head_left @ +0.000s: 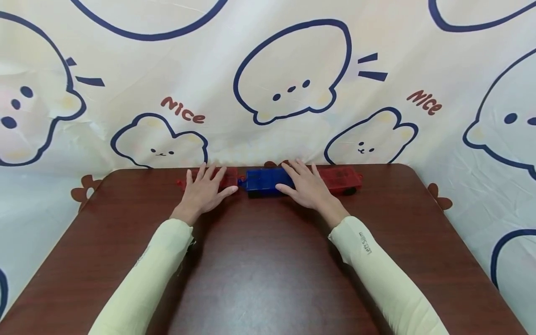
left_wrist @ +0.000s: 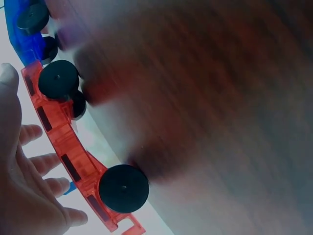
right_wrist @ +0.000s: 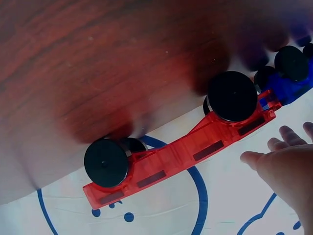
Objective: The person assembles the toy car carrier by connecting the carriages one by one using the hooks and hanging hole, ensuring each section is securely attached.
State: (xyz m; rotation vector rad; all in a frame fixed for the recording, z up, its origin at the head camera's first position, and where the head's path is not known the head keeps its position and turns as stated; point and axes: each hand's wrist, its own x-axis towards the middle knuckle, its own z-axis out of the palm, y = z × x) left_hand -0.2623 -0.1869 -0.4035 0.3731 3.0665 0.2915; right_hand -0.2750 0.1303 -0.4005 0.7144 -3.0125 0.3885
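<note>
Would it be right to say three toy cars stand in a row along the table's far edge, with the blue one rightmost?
Not quite: the head view shows a red toy car rightmost and the blue toy car in the middle; the row along the far edge of the table is right.

I saw long, pale yellow-green sleeves [head_left: 167, 251]. Small dark lettering [head_left: 365, 243] ran along the right sleeve [head_left: 385, 279], while fainter marks [head_left: 143, 256] showed on the left sleeve [head_left: 140, 288].
</note>
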